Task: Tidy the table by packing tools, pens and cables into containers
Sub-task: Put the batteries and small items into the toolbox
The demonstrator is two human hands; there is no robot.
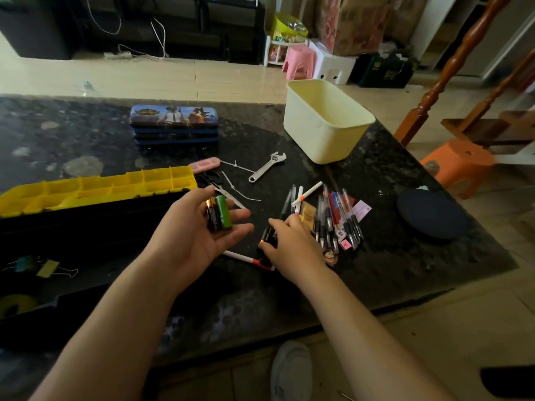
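The left hand [199, 227] is turned palm up over the table [405, 256]. It's cradling a few batteries [220, 212], one green and the rest dark, with the thumb hooked over their top ends. The right hand [292, 244] is palm down, low on the table just beside it, fingertips pinching a black battery [267, 237] right by the pile of pens [333, 218].

As for containers, the yellow divided tray [101, 189] sits on the black toolbox [86, 227] at the left. The printed pencil tin [173, 117] is behind it with its lid shut. The cream tub [327, 123] stands at the far right, open top up. The wrench [266, 167] and scissors [220, 189] lie loose between them.
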